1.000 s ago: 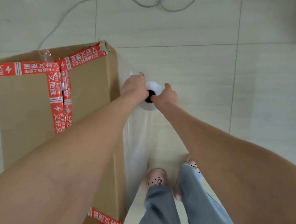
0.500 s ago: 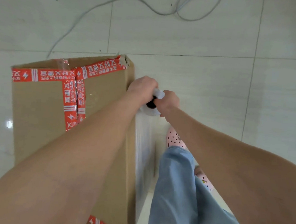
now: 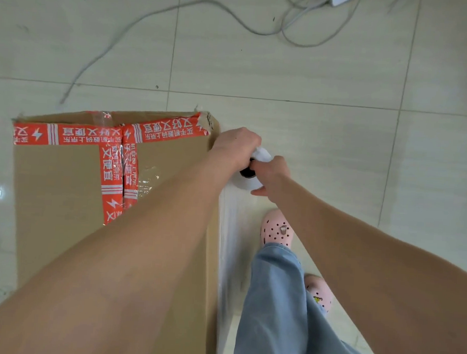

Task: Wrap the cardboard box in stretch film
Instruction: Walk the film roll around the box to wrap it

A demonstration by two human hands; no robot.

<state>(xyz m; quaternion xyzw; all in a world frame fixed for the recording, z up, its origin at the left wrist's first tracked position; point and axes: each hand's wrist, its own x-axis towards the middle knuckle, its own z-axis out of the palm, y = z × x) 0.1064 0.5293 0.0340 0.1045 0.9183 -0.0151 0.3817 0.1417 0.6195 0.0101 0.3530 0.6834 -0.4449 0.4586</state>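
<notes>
Both hands, left [image 3: 236, 146] and right [image 3: 272, 174], grip the film roll [image 3: 250, 182] (fingers curled) beside the cardboard box [image 3: 60, 192]

Film roll [image 3: 250, 178] right of box [image 3: 68, 193]

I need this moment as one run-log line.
step: wrapping | left hand: grips film roll | right hand: grips film roll | stretch film: along cardboard box side

Film roll [image 3: 243, 183] mostly covered; cardboard box [image 3: 59, 206] cropped below.
</notes>
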